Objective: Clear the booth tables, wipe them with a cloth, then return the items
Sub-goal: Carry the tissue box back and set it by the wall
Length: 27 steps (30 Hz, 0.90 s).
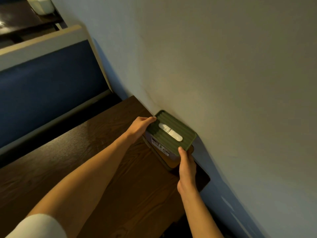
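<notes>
A green ribbed tissue box (173, 127) with a white slot in its lid stands at the far edge of the dark wooden booth table (106, 162), against the wall. A label shows on its near side. My left hand (140, 125) grips the box's left end, fingers curled over the lid's corner. My right hand (187, 166) holds its right end, thumb on the lid's edge. No cloth is in view.
The pale wall (223, 74) runs right behind the box. A blue padded booth seat back (44, 86) stands past the table's left end. Another dark table with a white container (42, 5) on it shows at the top left.
</notes>
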### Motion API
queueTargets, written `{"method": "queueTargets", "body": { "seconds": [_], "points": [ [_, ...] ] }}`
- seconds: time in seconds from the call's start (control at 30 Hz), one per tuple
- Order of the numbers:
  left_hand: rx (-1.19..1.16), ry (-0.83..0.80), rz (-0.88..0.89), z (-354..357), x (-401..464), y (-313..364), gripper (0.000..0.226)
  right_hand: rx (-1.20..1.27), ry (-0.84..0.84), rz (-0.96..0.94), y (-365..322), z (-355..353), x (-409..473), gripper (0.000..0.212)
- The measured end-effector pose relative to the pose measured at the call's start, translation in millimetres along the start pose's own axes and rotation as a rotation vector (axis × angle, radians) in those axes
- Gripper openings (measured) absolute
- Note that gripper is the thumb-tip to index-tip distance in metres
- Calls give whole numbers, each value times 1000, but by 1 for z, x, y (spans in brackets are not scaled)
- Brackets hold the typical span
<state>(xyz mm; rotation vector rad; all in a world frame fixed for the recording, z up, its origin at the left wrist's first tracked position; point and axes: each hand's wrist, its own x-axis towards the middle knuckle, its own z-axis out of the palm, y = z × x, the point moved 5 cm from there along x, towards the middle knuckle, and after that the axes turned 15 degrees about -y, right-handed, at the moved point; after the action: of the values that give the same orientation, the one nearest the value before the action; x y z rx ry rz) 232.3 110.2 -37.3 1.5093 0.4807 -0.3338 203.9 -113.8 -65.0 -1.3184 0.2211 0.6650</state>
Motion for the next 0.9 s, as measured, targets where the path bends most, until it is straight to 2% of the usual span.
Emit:
{"method": "queueTargets", "body": {
  "seconds": [0.13,0.23,0.33,0.4,0.47,0.53,0.6,0.73,0.9],
  "points": [
    [-93,48,78,18,-31,0,20,24,-4,-34,-11,-7,-18,48],
    [-160,16,78,40,-60,-9,19,156,18,-2,-14,-26,-40,45],
    [-185,-79,8,63,-87,-26,48,188,39,-8,-19,-57,-62,30],
    [-217,-168,-46,80,-102,-41,67,165,42,23,-18,-79,-75,28],
    [-203,-261,-103,96,-114,-58,70,137,50,74,-13,-96,-83,33],
    [-177,-332,-147,114,-126,-74,60,113,67,95,-6,-110,-93,38],
    [-205,-307,-169,129,-133,-90,49,116,81,64,1,-116,-99,37],
    [-303,-212,-243,153,-139,-121,42,100,58,-4,23,-111,-104,32],
    [-393,-135,-365,170,-132,-163,54,118,89,135,63,-111,-105,57]
  ]
}}
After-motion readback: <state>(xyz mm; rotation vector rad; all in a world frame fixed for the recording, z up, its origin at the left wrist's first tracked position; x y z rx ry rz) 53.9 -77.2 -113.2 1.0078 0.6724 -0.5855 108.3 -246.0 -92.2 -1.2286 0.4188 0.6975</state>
